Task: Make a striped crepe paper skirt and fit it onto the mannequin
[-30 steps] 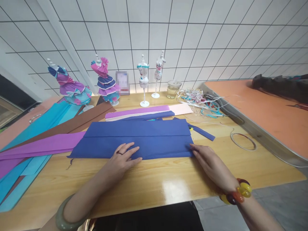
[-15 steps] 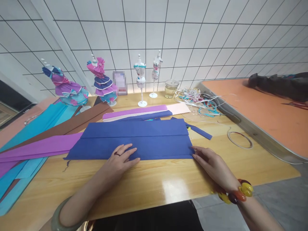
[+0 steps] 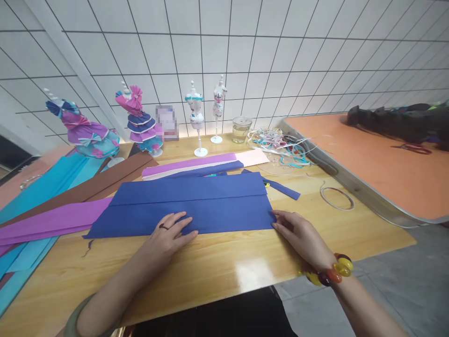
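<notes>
A dressmaking craft corner — mini mannequins (image 3: pixel 140 124), coloured sheets (image 3: pixel 210 213), ribbon scraps (image 3: pixel 270 142).

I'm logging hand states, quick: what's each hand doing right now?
Left hand: open, resting on the blue sheet.
Right hand: at the sheet's right edge; whether it pinches it cannot be told.

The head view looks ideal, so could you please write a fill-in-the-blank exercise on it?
The left hand rests on a sheet coloured ____.
The fingers at the sheet's right end belong to the ____ hand.
Among four miniature dress forms, ____ wear full skirts.

Missing words: blue; right; two.
</notes>
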`<state>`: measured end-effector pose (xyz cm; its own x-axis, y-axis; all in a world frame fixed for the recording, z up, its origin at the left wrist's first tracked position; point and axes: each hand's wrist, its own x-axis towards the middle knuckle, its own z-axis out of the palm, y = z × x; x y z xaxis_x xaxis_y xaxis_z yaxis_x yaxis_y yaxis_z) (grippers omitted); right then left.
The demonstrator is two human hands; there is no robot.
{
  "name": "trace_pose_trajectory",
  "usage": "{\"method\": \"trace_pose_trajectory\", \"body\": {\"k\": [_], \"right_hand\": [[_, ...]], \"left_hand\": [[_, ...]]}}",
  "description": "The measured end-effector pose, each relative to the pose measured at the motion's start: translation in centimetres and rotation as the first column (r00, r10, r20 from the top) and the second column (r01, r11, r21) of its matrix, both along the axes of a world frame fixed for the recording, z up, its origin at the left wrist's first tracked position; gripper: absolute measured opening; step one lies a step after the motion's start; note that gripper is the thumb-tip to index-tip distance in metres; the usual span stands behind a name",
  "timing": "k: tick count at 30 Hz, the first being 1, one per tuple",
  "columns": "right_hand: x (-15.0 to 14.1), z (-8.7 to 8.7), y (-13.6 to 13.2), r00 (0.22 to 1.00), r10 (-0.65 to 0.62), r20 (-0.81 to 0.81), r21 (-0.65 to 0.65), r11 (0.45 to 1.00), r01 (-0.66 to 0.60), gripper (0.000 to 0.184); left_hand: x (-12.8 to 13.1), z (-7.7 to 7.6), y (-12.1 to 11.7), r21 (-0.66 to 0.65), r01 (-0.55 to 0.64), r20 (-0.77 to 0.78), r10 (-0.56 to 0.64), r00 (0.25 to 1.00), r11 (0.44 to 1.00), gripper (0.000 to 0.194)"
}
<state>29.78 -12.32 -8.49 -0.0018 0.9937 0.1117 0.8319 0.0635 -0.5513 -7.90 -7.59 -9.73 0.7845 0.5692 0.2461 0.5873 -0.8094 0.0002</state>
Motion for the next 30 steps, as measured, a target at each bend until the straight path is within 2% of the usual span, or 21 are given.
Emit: {"method": "trace_pose_trajectory", "body": {"k": [5, 12, 17, 30], "right_hand": [[0.01, 0.54, 0.2, 1.0, 0.016, 0.027, -0.065, 0.998, -0.014, 0.031], [0.19, 0.7, 0.49, 0.998, 0.045, 0.053, -0.08, 0.996, -0.04, 0.032], [0.11, 0.86, 0.48, 0.999, 0.016, 0.048, -0.099, 0.995, -0.012, 0.032], [0.24, 0.32, -0.02, 1.0, -0.027, -0.015, -0.09, 0.996, 0.025, 0.015]], "left_hand": [[-0.06, -0.02, 0.06, 0.012, 0.011, -0.003, -0.011, 1.0, 1.0, 0.047], [-0.08, -0.02, 0.17, 0.023, 0.02, -0.011, -0.02, 1.0, 1.0, 0.05], [-0.18, -0.14, 0.23, 0.021, 0.021, -0.001, -0.021, 1.0, 1.0, 0.05], [-0.08, -0.17, 0.29, 0.025, 0.023, -0.006, -0.022, 1.0, 0.999, 0.052]]}}
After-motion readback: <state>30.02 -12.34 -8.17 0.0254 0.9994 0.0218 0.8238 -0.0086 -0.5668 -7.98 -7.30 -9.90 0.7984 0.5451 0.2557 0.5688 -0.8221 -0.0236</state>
